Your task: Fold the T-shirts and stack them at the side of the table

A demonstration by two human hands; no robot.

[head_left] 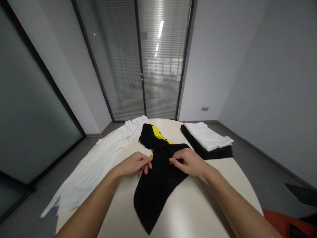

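Observation:
A black shirt [158, 185] with a yellow patch lies partly folded over the middle of the table, one pointed end hanging toward me. My left hand [138, 163] is closed, thumb and forefinger pinching the shirt's left edge. On the other side, my right hand [188, 161] grips the black cloth near the fold, its fingers bent and partly hidden by the hand itself. The shirt's far part is bunched, with the yellow area facing up on its right.
A long white garment [99, 165] lies spread along the table's left side, partly over the edge. At the right rear stands a folded pile of black clothes [210, 153] with a white folded garment [208, 135] on top. The pale table [178, 215] has a rounded edge.

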